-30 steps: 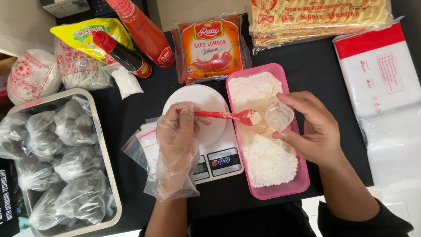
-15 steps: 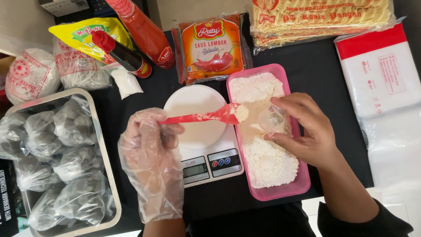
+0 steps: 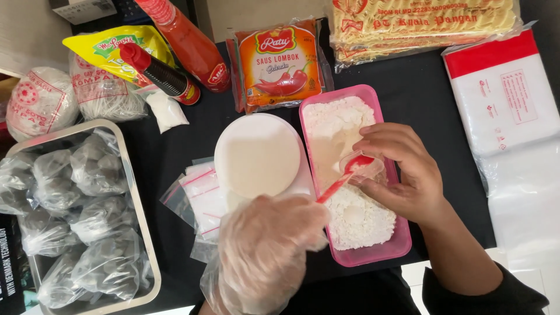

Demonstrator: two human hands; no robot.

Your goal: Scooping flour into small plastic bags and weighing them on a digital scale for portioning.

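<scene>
A metal tray (image 3: 135, 192) full of tied bags sits at the table's left edge. The left hand (image 3: 265, 251), in a loose clear glove, grips a red spoon (image 3: 344, 178). The spoon's bowl dips into a small clear bag (image 3: 364, 169). The bare right hand (image 3: 402, 175) pinches that bag over the pink tub (image 3: 373, 254) of white powder.

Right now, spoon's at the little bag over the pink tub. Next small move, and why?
Probably tip the red spoon so its load drops into the small clear bag. The gloved left hand holds the spoon with its bowl at the bag's mouth, the right hand holds the bag over the pink tub of white powder.
</scene>
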